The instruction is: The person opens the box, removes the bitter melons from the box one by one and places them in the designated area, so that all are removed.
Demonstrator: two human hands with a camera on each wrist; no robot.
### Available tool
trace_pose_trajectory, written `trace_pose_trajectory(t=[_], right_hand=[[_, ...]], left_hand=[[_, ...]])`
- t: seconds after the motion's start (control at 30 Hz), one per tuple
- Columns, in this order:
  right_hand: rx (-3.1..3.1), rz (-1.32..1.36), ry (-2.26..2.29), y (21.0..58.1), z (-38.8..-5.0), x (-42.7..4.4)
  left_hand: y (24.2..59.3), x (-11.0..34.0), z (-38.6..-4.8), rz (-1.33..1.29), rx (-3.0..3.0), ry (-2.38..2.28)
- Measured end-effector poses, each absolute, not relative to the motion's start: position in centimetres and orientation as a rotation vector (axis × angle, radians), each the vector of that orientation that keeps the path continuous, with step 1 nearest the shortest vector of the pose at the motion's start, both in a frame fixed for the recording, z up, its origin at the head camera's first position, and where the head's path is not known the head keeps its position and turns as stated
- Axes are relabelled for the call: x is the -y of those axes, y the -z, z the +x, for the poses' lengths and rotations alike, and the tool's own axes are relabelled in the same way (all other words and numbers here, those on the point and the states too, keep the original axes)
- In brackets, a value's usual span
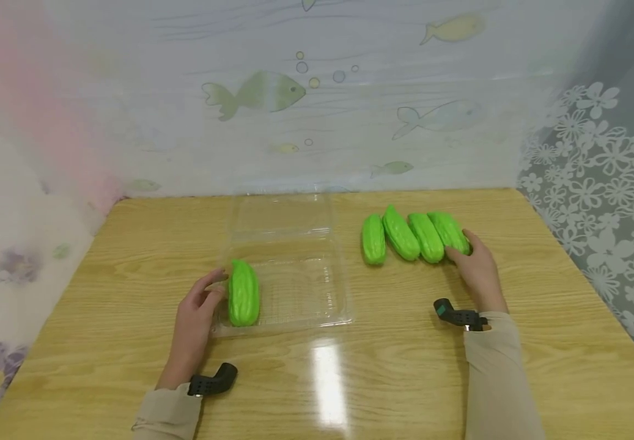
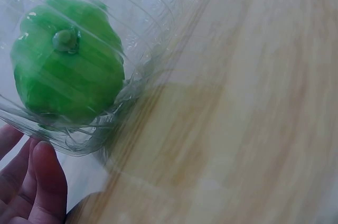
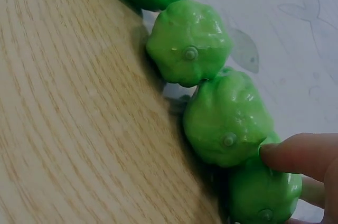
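Beside the left edge of a clear plastic clamshell box point(image 1: 294, 293), my left hand point(image 1: 194, 308) rests with relaxed fingers. In the left wrist view its thumb point(image 2: 50, 174) is close against the box wall; whether it presses there is unclear. One green ridged toy bitter melon point(image 1: 244, 293) lies lengthwise at the left side of the box. My right hand point(image 1: 479, 269) grips the rightmost bitter melon point(image 1: 447, 232) of a row on the table, thumb on one side and fingers on the other. Its fingertips are partly hidden behind that melon in the right wrist view.
Three more bitter melons, one of them the leftmost point(image 1: 373, 239), lie side by side left of the gripped one. The box lid point(image 1: 283, 214) is folded back toward the patterned wall point(image 1: 350, 140). A wooden table point(image 1: 394, 379) carries everything.
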State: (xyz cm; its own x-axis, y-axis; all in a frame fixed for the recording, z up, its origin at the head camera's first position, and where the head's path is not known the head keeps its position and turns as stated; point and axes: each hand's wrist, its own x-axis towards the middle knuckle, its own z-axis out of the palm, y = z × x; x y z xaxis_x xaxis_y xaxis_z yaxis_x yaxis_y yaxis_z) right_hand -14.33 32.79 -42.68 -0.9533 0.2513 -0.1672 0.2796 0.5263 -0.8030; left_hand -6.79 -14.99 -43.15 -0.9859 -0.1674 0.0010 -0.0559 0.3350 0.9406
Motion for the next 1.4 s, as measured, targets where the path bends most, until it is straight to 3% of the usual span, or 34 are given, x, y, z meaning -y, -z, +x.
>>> trace_pose_trajectory(t=[1.1,1.4], right_hand=[[-2.795,0.380,1.463,41.8,-13.8,-33.7],[-2.858,0.487,1.503,40.4,-13.6,-33.4]], left_hand=[[43.3,15.1,-6.9,0.214,2.495,1.743],[43.5,15.1,-7.0,0.217,2.485,1.759]])
